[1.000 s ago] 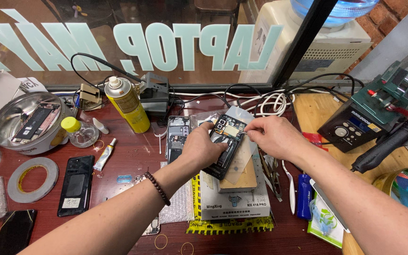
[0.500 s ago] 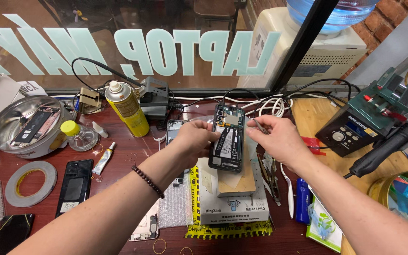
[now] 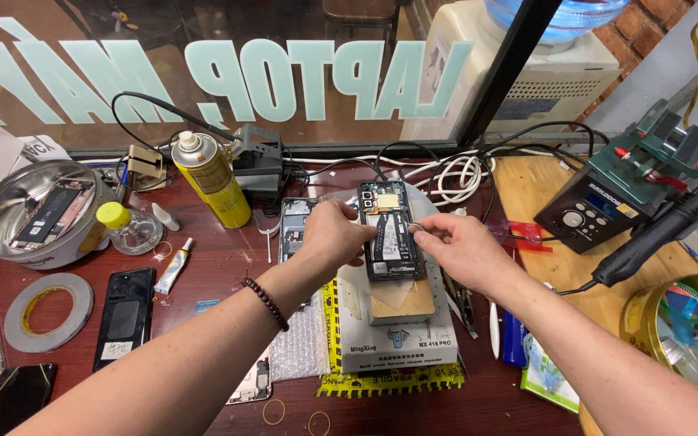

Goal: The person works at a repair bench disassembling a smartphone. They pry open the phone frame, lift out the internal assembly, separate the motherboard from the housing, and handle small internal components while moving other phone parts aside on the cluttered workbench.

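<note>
Head view: left hand (image 3: 334, 234) pins the opened phone (image 3: 389, 230); right hand (image 3: 458, 246) pinches something small, best worked gently and level.

Yellow spray can (image 3: 208, 179), black phone (image 3: 124, 317)

Opened phone (image 3: 388, 230), flat on block (image 3: 401, 300)

Landmark: yellow spray can (image 3: 208, 179), upright at back of desk. Just left of it, small yellow-capped glass bottle (image 3: 125, 228) & metal bowl (image 3: 10, 208) w/ phone parts inside. In front of can, white glue tube (image 3: 174, 266), black phone (image 3: 124, 308), tape roll (image 3: 47, 313). Far right of can: soldering station (image 3: 599, 211), hot-air handle (image 3: 648, 236).
</note>
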The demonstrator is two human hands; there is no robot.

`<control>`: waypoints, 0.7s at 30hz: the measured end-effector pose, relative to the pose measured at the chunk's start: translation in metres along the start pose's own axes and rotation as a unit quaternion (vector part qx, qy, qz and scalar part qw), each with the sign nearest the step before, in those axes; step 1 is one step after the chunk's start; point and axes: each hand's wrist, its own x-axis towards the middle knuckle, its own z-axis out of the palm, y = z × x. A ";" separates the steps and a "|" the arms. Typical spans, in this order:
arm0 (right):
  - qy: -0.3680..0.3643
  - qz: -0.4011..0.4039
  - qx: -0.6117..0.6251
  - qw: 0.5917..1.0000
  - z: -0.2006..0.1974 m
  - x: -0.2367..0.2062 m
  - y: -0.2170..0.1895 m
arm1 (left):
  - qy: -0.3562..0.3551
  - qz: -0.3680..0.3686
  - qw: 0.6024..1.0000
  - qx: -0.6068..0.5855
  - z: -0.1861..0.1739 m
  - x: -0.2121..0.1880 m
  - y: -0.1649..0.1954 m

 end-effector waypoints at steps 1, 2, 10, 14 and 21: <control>0.002 0.002 -0.002 1.000 0.001 -0.002 0.000 | -0.003 0.005 1.000 -0.006 -0.001 -0.001 -0.001; 0.008 0.005 -0.013 1.000 0.001 -0.005 0.000 | -0.006 0.009 1.000 -0.012 -0.002 -0.003 -0.003; 0.007 -0.029 -0.108 0.994 0.004 -0.030 -0.029 | -0.079 0.183 0.970 0.139 -0.006 -0.038 -0.019; 0.009 -0.128 -0.191 0.973 0.015 -0.040 -0.040 | -0.057 0.249 0.948 0.192 -0.006 -0.055 -0.023; 0.010 -0.116 -0.244 0.963 0.018 -0.041 -0.046 | -0.032 0.277 0.936 0.214 -0.006 -0.060 -0.025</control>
